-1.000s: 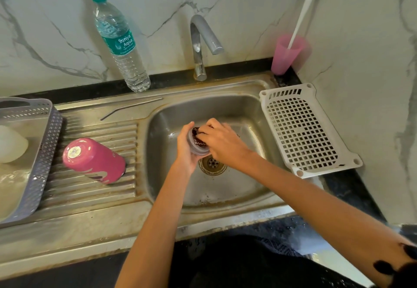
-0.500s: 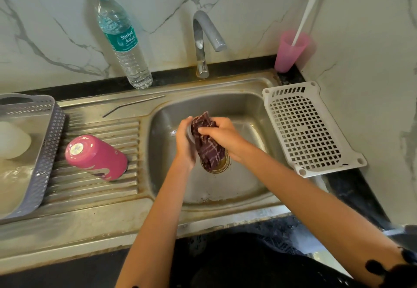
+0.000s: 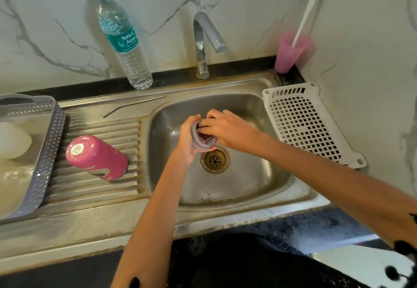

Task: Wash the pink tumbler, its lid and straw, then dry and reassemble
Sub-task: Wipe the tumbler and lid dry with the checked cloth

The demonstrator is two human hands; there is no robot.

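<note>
Pink and smooth, the tumbler (image 3: 97,158) is laid on its side on the ribbed metal board (image 3: 101,130) at the left of the frame, and it could be rolled away by a small bump, because it is round. Near the middle of the frame, over the sink (image 3: 248,188), the round lid (image 3: 196,140) is gripped by the left hand (image 3: 186,145), with fingers curled round its rim. A dark red cloth (image 3: 206,139) is pinched by the right hand (image 3: 228,127) and pushed into the lid. The lid looks like pale, see-through plastic and may be wet, so it could be dropped if it is held too loosely; the open drain (image 3: 215,160) is just below it. The cloth looks soft and crumpled. A thin metal straw (image 3: 133,106), bent near one end, is laid at the back of the board, and it could be missed, since it is the same grey as the steel. The sink is shiny steel with brown stains round the edges.
</note>
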